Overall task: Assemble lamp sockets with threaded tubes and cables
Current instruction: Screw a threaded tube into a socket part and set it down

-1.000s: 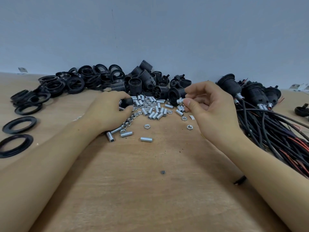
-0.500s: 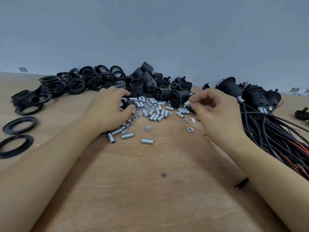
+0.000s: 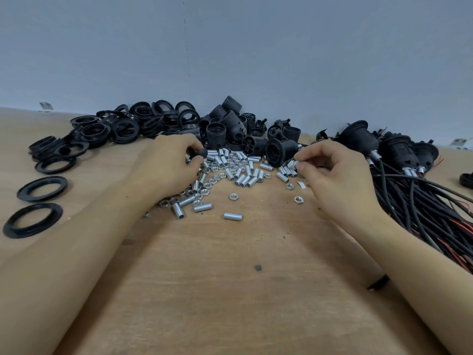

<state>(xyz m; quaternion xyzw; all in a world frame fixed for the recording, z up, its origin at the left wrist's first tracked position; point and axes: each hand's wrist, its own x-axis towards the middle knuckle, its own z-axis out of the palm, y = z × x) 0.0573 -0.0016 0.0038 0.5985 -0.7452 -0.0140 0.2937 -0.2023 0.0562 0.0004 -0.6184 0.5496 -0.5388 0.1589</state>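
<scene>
1. My left hand curled round a small black socket part; a slack hold risked dropping it.
2. My right hand pinched one threaded tube above the tube pile; it could slip back in.

You faced a plain blue-grey wall behind a wooden table. A faint vertical seam, perhaps a panel joint, ran down it.
</scene>
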